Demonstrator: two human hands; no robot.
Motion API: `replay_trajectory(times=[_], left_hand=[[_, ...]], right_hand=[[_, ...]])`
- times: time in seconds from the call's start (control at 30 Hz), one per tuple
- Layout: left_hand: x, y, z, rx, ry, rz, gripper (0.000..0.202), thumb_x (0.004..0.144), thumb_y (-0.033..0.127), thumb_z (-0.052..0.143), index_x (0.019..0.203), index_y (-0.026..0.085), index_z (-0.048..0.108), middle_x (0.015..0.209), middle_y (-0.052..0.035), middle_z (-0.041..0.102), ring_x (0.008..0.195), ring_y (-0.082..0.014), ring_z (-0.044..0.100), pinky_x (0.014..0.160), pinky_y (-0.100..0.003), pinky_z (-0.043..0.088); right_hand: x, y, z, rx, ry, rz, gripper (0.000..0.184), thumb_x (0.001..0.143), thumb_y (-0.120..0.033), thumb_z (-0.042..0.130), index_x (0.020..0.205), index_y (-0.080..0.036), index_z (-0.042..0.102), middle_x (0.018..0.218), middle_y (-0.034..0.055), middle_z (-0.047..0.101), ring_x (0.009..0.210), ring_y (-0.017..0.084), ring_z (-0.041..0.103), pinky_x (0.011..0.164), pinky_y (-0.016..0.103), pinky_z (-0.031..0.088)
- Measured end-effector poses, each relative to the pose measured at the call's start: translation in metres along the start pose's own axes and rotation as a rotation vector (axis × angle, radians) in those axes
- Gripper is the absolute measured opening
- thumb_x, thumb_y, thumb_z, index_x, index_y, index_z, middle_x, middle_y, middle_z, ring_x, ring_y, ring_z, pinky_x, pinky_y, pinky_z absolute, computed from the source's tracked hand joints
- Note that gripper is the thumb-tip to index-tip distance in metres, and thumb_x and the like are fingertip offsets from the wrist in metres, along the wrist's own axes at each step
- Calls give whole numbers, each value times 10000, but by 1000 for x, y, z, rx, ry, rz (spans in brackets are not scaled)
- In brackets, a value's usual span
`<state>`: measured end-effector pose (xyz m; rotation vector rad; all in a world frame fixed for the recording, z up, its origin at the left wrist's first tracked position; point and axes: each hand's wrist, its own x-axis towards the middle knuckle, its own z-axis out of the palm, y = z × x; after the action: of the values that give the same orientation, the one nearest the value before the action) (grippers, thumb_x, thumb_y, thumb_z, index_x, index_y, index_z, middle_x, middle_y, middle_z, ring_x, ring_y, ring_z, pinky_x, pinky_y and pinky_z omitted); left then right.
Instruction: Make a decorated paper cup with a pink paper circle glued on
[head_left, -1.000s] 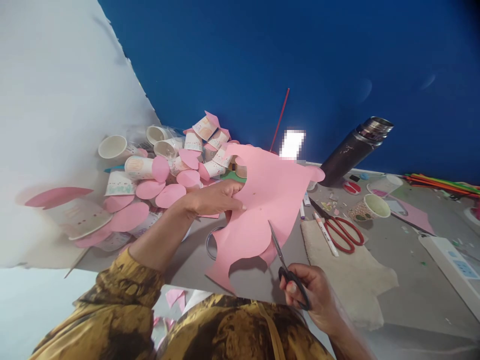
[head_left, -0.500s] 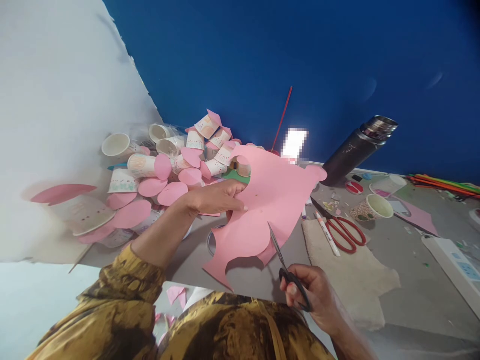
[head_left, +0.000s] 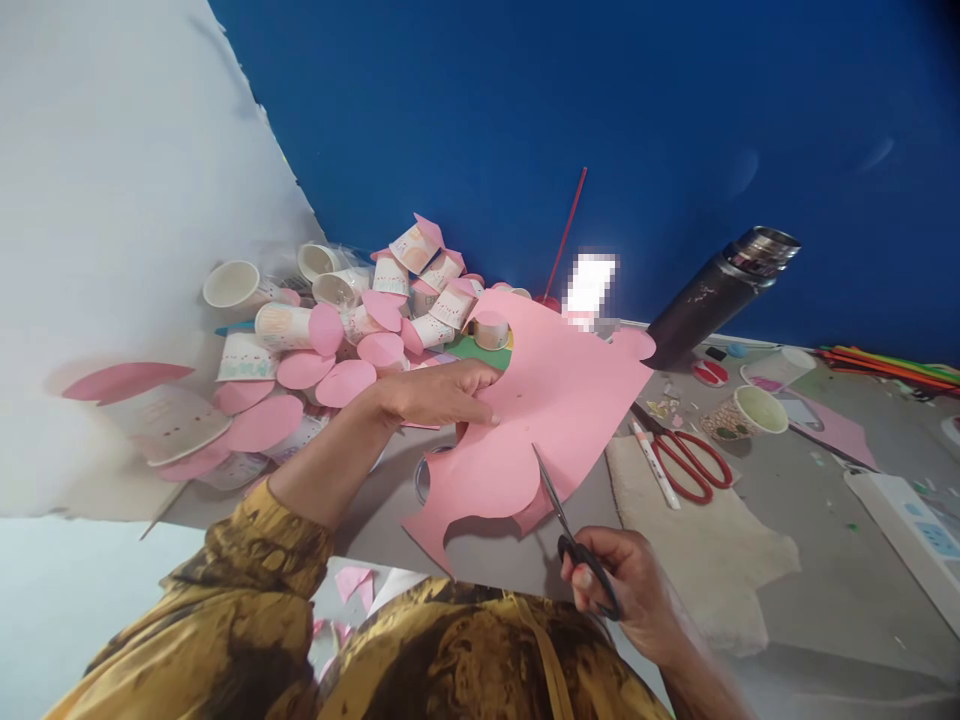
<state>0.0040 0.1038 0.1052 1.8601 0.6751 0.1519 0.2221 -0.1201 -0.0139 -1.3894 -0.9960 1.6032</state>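
- Nearest me, the right hand (head_left: 630, 590) sits low by the near edge of the tabletop (head_left: 810, 520). Its fingers are clenched through the loops of the scissors (head_left: 559, 512), a black-handled pair. The blades point up and away, with the tip at the lower edge of the sheet. I cannot tell whether the blades are parted.
- The sheet (head_left: 559, 395) is pink paper with rounded bites out of its edges. It is lifted off the tabletop above the near middle and tilted toward the person. I'd judge it is held up so the lower blade has room beneath.
- The left hand (head_left: 431, 393) grasps the sheet's left edge, fingers flat on top and thumb seemingly under. The arm reaches across in a mustard sleeve (head_left: 255, 570). The grip sits close to the blades, likely to keep the paper taut there.
- Right of the sheet a beige cloth (head_left: 712, 560) lies flat. Red scissors (head_left: 686, 462) and a pen (head_left: 654, 465) rest at its far end, handy to the right hand.
- Further right a patterned cup (head_left: 742, 412) stands upright, and a power strip (head_left: 907, 525) lies along the right edge.
- At the far left corner is a tumbled heap of cups (head_left: 360, 300) with pink discs (head_left: 345, 382) among them. It seems to have been pushed back, clear of the working space.
- At the far edge a dark flask (head_left: 712, 295) stands before the blue wall (head_left: 600, 100), with a red stick (head_left: 566, 235) leaning nearby.
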Motion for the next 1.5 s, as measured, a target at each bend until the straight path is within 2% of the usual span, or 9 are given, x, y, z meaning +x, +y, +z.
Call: replay_trajectory(times=[0.3, 0.57, 1.07, 1.2, 1.5], left_hand=[[1, -3, -1, 41, -26, 2, 520, 723, 318, 743, 643, 252, 233, 527, 76, 249, 461, -81, 220, 428, -277, 141], [9, -10, -2, 179, -101, 94, 488, 737, 306, 720, 657, 244, 243, 632, 68, 240, 537, -90, 211, 459, -269, 193], [11, -8, 0, 106, -184, 123, 439, 730, 206, 695, 633, 230, 267, 608, 50, 270, 542, -106, 234, 487, -306, 162], [10, -7, 0, 95, -231, 129, 413, 760, 225, 680, 646, 234, 283, 584, 48, 278, 524, -112, 242, 482, -317, 155], [9, -7, 4, 83, -239, 117, 477, 742, 238, 724, 622, 247, 262, 534, 66, 254, 482, -101, 229, 458, -308, 133]], right_hand=[[-1, -1, -1, -7, 1, 10, 529, 695, -671, 802, 680, -156, 680, 514, -4, 573, 447, 87, 429, 457, 218, 343], [1, -1, -2, -31, -26, -11, 502, 718, -653, 791, 688, -161, 697, 529, 6, 609, 454, 101, 485, 464, 210, 387], [-3, 6, -4, -56, -47, 2, 516, 716, -672, 783, 685, -162, 707, 515, 14, 612, 460, 113, 506, 464, 215, 377], [-4, 10, -3, -43, -37, -1, 516, 714, -671, 783, 686, -161, 710, 517, 13, 611, 458, 112, 498, 459, 216, 367], [-4, 4, 2, -46, -61, -3, 493, 708, -648, 798, 697, -163, 711, 538, 13, 621, 471, 114, 513, 481, 214, 405]])
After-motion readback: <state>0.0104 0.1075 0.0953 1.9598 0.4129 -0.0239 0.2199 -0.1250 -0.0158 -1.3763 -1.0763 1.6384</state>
